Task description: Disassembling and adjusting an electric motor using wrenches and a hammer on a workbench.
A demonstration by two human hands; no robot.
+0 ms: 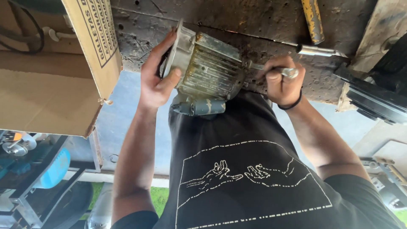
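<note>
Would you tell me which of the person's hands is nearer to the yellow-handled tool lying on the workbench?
The right hand, gripping a metal tool just below and left of the yellow-handled tool. The left hand holds the far end of the motor.

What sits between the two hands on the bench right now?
In the head view, the ribbed, rusty electric motor fills the stretch. The left hand grips its end cover; the right hand holds a metal tool at the other end.

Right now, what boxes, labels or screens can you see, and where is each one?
Brown cardboard box: top left, beside the left hand on the grey ribbed metal motor; open flap with a black-framed block of dark print.
No screens or signs show.
</note>
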